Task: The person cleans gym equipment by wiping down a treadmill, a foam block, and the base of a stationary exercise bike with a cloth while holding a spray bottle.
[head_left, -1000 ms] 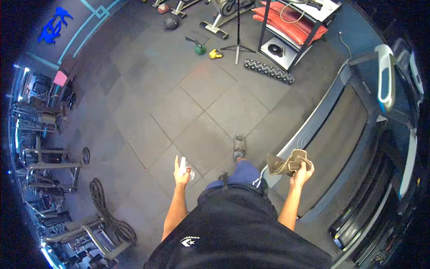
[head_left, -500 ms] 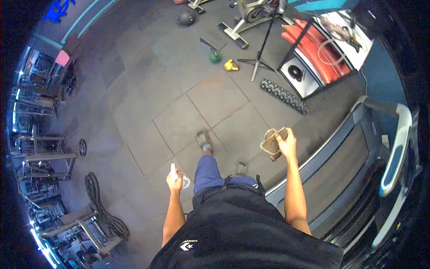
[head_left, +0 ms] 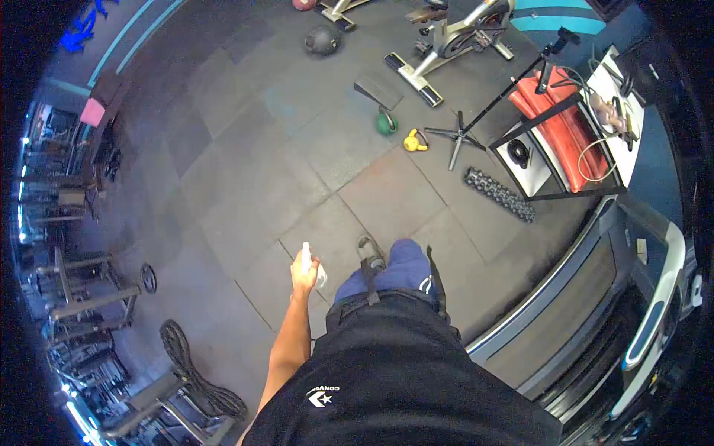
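Note:
My left hand (head_left: 300,278) is wrapped round a spray bottle (head_left: 306,253). The white spray head points forward, and part of a clear body shows beside the fingers. The hand is held out low over the dark tiled floor, left of my legs. My right hand is out of view, and so is the brown cloth it held earlier.
A treadmill (head_left: 573,320) stands close on my right. Ahead are a black foam roller (head_left: 498,195), a yellow kettlebell (head_left: 415,141), a green kettlebell (head_left: 386,124), a tripod (head_left: 461,139) and a rack (head_left: 543,195) with red mats. A thick rope (head_left: 190,372) lies left.
My body has moved forward, and the floor items appear nearer. My right hand and its brown cloth have gone out of view. The left hand still grips the spray bottle.

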The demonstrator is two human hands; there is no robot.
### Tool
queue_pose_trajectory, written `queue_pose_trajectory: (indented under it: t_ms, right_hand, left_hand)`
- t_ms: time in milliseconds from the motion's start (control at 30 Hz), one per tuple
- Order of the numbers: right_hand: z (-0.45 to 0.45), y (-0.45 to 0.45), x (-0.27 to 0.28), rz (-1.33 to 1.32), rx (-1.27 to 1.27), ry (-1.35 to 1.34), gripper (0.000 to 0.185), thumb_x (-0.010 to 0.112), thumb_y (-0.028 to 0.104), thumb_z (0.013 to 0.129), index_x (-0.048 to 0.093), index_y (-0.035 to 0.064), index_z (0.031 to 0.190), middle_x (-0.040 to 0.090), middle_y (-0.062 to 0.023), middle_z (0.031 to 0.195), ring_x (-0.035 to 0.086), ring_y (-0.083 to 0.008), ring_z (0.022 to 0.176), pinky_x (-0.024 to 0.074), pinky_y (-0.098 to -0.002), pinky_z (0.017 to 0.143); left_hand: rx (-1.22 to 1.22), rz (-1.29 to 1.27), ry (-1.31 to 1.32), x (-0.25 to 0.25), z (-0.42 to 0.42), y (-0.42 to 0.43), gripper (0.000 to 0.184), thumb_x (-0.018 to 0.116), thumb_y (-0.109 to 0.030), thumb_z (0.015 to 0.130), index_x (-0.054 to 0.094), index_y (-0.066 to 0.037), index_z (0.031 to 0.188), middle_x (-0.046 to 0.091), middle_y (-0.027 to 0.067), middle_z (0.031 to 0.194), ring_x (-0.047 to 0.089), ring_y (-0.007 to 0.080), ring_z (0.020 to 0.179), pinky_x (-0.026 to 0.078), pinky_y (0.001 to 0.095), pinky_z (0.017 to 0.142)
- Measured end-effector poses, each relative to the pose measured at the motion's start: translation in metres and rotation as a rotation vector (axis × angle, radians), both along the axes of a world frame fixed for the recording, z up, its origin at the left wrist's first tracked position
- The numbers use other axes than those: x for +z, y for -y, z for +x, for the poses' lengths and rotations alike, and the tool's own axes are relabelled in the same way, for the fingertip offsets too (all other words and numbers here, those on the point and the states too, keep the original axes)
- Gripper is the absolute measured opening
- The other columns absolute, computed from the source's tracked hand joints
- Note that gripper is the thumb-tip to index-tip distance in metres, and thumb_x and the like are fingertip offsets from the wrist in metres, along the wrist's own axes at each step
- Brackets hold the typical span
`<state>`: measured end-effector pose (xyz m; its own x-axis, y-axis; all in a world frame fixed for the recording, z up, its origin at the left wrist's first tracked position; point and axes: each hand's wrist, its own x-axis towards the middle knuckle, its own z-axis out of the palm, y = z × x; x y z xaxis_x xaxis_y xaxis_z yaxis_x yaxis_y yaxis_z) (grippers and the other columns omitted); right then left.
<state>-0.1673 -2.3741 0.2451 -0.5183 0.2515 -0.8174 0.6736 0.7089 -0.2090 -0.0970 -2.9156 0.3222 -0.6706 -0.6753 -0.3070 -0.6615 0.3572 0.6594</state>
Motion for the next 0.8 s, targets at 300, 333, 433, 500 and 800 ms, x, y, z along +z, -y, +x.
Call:
queue_pose_trajectory:
  t_ms: [300,333,433,500,800]
  right_hand:
    - [-0.123,0.152,-0.029,-0.062,-0.026,0.018,0.052,0.059,0.028,0.089,0.058,-0.0083,0.126,0.064,-0.0257,0.125,0.062,-0.0325,0.114,0.0507,-0.0443,0.095]
    - [-0.143,0.169,-0.036,-0.072,-0.016,0.029,0.053,0.059,0.028,0.089,0.058,-0.0086,0.127,0.063,-0.0259,0.126,0.062,-0.0325,0.115,0.0504,-0.0442,0.096]
    - [-0.239,0.234,-0.026,-0.142,-0.055,0.072,0.055,0.060,0.029,0.090,0.056,-0.0095,0.129,0.062,-0.0265,0.128,0.061,-0.0326,0.117,0.0497,-0.0439,0.097]
    - [-0.311,0.288,0.007,-0.184,-0.113,-0.003,0.056,0.060,0.029,0.090,0.055,-0.0100,0.130,0.061,-0.0270,0.130,0.060,-0.0326,0.119,0.0493,-0.0437,0.099]
    - [-0.546,0.442,0.053,-0.203,-0.206,-0.596,0.045,0.071,0.028,0.088,0.061,-0.0015,0.121,0.071,-0.0148,0.107,0.067,-0.0257,0.097,0.0523,-0.0383,0.087]
  left_hand:
    - [-0.044,-0.039,-0.283,0.019,-0.219,0.157,0.020,0.061,-0.009,0.079,0.060,-0.007,0.099,0.070,0.0131,0.093,0.069,0.0274,0.085,0.054,0.0397,0.076]
    - [-0.034,-0.025,-0.261,0.037,-0.241,0.167,0.020,0.061,-0.008,0.079,0.061,-0.006,0.099,0.070,0.0132,0.095,0.069,0.0269,0.086,0.054,0.0391,0.077]
    - [-0.029,0.007,-0.350,0.050,-0.288,0.212,0.026,0.062,-0.008,0.080,0.064,-0.003,0.105,0.070,0.0135,0.099,0.070,0.0261,0.089,0.055,0.0373,0.080]
    - [-0.065,-0.075,-0.433,0.048,-0.325,0.242,0.030,0.063,-0.008,0.081,0.065,-0.003,0.110,0.071,0.0133,0.099,0.070,0.0260,0.089,0.055,0.0371,0.081]
    - [-0.149,-0.096,-0.348,0.084,-0.471,0.358,0.027,0.071,-0.018,0.087,0.069,-0.002,0.109,0.072,0.0134,0.098,0.069,0.0242,0.091,0.053,0.0365,0.085]
